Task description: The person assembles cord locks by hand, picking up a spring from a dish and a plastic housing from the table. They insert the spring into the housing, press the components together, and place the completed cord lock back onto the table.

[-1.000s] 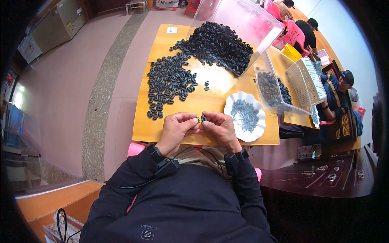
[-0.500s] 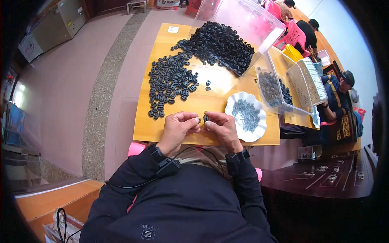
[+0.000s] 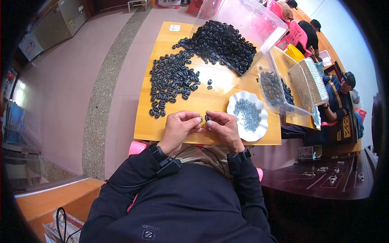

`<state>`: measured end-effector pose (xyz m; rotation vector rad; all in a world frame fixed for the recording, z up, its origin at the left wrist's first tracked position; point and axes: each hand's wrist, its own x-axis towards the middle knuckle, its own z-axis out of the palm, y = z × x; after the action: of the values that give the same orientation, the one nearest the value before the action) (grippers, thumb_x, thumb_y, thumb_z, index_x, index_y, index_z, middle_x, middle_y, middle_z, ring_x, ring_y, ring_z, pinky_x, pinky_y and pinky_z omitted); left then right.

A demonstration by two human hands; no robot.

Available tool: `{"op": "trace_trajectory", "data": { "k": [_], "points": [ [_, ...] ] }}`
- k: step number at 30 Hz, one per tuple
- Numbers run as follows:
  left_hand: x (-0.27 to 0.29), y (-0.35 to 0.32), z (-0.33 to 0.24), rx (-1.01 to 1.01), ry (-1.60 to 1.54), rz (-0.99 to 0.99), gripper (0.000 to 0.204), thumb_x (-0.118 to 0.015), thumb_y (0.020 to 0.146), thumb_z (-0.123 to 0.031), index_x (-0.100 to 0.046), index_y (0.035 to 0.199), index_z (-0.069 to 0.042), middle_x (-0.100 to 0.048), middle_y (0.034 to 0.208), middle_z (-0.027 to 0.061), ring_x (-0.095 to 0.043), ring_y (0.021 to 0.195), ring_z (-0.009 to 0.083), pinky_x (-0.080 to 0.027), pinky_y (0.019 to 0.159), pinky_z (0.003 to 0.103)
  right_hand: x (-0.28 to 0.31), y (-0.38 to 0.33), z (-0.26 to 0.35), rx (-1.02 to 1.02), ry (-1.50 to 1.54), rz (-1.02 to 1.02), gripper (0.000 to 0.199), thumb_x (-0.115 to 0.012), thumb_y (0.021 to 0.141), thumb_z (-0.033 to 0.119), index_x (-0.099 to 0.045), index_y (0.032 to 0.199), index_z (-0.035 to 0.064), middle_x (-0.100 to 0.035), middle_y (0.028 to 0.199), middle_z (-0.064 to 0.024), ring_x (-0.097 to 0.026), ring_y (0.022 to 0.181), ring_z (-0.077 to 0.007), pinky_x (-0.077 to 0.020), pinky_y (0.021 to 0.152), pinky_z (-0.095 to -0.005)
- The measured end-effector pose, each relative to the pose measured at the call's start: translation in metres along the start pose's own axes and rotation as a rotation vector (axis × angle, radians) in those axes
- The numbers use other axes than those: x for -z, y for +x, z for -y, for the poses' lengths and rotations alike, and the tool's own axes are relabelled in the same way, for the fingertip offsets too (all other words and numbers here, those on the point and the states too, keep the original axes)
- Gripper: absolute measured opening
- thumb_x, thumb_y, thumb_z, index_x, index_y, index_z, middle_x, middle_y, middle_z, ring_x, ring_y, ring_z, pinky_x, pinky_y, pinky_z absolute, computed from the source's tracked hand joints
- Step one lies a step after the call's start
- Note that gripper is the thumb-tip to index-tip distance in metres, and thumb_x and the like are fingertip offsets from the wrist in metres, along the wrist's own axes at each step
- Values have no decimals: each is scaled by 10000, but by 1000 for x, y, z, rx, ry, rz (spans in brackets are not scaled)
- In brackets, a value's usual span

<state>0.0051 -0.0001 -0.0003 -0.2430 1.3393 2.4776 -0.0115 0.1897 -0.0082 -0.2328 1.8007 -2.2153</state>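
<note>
Near the front edge of the wooden table (image 3: pixel 182 135), both my hands are close together, thumbs and forefingers pinched. My left hand (image 3: pixel 181 128) holds a tiny wire piece that looks like a spring (image 3: pixel 201 119). Between the fingertips of my right hand (image 3: pixel 225 127) is a black two-hole cord lock (image 3: pixel 207 118), held a little apart from the wire piece. Several loose cord locks (image 3: pixel 170 79) are spread at the left, with a big heap of black parts (image 3: pixel 221 42) beyond. Right of my right hand sits a white scalloped dish (image 3: pixel 260 130) of small greyish spring-like pieces (image 3: pixel 248 115).
A clear tub (image 3: pixel 263 24) lies tipped at the far side, its black parts spilling onto the table. Another clear bin (image 3: pixel 279 107) with black parts stands at the right, beside a white perforated basket (image 3: pixel 314 79). People work farther right. A dark panelled surface (image 3: pixel 324 182) lies lower right.
The whole view has shifted slightly. Both hands keep their pinches on the wire piece and the cord lock, and little else differs.
</note>
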Motion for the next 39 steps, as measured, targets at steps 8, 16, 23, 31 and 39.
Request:
{"op": "trace_trajectory", "data": {
  "k": [8,16,23,31,39],
  "points": [
    [2,1,3,-6,-1,11,142,-636,881,-49,-622,999,28,-651,853,72,-639,743,127,-576,713,271,-3,0,3,-20,-2,16,308,-656,863,-7,-606,1165,-47,-674,937,-84,-650,804,-124,-551,732,-248],
    [1,2,4,14,-10,67,146,-632,889,-50,-615,1007,34,-656,867,81,-638,758,131,-568,715,268,-2,-1,3,-24,10,52,310,-646,870,-10,-601,1174,-48,-677,988,-98,-647,846,-129,-547,762,-249],
    [1,2,5,41,-88,86,127,-630,894,-51,-617,995,25,-654,864,77,-638,752,136,-570,714,270,2,-1,2,-25,-16,50,293,-650,868,-9,-610,1153,-56,-678,1015,-118,-649,875,-146,-545,786,-261],
    [2,0,1,177,-186,173,105,-635,895,-64,-620,972,5,-656,882,76,-646,749,139,-577,714,264,1,-5,3,-29,94,83,279,-665,844,-21,-631,1119,-52,-685,985,-111,-657,865,-151,-548,779,-266],
    [0,-1,-2,257,-201,246,123,-643,895,-81,-616,991,-10,-657,889,71,-650,756,142,-571,705,255,-3,-9,9,-11,139,76,263,-664,832,-33,-646,1095,-38,-685,953,-98,-655,813,-148,-549,745,-264]
  ]
}}
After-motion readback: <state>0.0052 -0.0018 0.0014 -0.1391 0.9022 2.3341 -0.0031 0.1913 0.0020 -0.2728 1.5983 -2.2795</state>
